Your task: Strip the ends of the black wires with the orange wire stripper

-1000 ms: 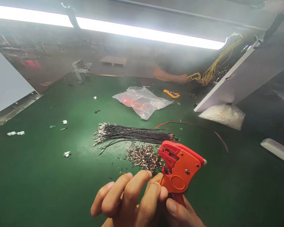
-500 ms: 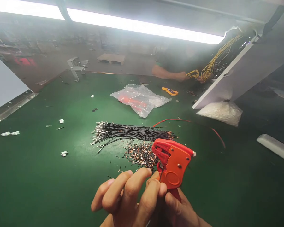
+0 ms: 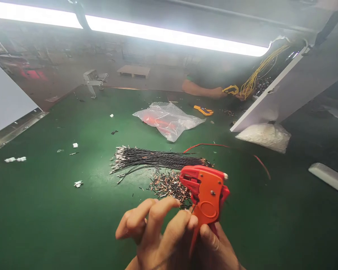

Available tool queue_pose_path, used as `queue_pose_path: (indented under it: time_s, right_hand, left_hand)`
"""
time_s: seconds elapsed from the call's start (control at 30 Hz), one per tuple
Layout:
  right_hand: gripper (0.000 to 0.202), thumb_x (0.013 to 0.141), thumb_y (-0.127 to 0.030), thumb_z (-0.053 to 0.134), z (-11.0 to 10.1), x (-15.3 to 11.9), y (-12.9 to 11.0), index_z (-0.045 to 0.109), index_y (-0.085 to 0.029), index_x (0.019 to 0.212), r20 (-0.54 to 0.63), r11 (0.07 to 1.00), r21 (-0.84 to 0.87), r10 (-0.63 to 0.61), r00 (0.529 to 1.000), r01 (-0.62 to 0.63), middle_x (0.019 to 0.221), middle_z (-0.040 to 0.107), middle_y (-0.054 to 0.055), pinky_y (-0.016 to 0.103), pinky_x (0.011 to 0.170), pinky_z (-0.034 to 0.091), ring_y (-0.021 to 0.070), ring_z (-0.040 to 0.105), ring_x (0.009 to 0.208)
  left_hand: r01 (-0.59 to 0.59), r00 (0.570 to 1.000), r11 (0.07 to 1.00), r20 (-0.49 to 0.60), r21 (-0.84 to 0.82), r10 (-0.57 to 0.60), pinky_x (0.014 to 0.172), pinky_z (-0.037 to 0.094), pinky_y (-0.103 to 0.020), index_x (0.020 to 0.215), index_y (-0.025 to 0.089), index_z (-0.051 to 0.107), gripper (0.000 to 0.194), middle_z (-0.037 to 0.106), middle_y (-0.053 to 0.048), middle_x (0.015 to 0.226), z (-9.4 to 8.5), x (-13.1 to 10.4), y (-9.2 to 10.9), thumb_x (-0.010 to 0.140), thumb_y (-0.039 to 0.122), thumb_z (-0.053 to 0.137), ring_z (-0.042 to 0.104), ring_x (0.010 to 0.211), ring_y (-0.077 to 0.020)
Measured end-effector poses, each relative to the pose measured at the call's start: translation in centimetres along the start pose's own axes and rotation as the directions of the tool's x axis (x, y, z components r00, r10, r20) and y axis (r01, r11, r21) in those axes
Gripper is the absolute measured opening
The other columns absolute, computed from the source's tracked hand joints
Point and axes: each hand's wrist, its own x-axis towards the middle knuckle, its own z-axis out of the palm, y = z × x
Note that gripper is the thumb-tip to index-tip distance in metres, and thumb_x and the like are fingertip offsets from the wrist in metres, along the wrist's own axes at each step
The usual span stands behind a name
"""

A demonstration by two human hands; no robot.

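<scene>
My right hand point(image 3: 218, 243) is wrapped round the handle of a red and orange wire stripper point(image 3: 208, 192), which stands upright with its jaws facing left. Thumb and forefinger of my left hand point(image 3: 160, 228) pinch a short dark wire point(image 3: 194, 208) beside the stripper's handle, just below the jaws; its other fingers are curled loosely. Most of the wire is hidden by the hand. Just beyond lies a heap of black and copper wire scraps point(image 3: 169, 184). Behind it is a bundle of black wires point(image 3: 154, 157) with metal terminals at the left ends.
A clear plastic bag point(image 3: 169, 119) with red contents lies further back, near a yellow tool point(image 3: 203, 110). A red wire point(image 3: 205, 144) curves behind the bundle. A bag of white pieces point(image 3: 266, 135) rests against a white panel point(image 3: 287, 88). Across the table, a person's arm point(image 3: 204, 90) holds yellow wires.
The stripper has tilted more upright, and a red lever now stands out at its right side. The wire's end has dropped away from the jaws. The view has shifted slightly.
</scene>
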Motion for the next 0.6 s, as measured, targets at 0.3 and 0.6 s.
queue_pose_path:
  time_s: [0.3, 0.6]
  right_hand:
    - [0.041, 0.09, -0.049, 0.064, 0.0, 0.3, -1.8, 0.065, -0.021, 0.121, -0.026, 0.984, 0.125, -0.121, 0.992, 0.123, 0.098, 0.073, 0.009, 0.038, 0.079, 0.049, 0.0246, 0.067, 0.085]
    - [0.035, 0.087, -0.044, 0.069, -0.4, 0.1, -3.2, 0.071, -0.022, 0.114, -0.11, 0.987, 0.042, -0.148, 0.983, 0.154, 0.111, 0.074, 0.01, 0.039, 0.073, 0.053, 0.0254, 0.069, 0.077]
  left_hand:
    - [0.276, 0.96, 0.908, 0.14, -0.315, -0.243, 0.077, 0.048, -0.031, 0.081, 0.025, 0.065, 0.011, 0.066, 0.0, 0.085, 1.3, 1.8, -3.2, 0.091, 0.02, 0.066, 0.06, 0.086, -0.0175]
    - [0.259, 0.954, 0.944, 0.208, -0.202, -0.217, 0.084, 0.051, -0.031, 0.078, 0.025, 0.065, 0.013, 0.067, 0.0, 0.082, 1.7, 0.4, -2.6, 0.089, 0.017, 0.066, 0.061, 0.086, -0.017]
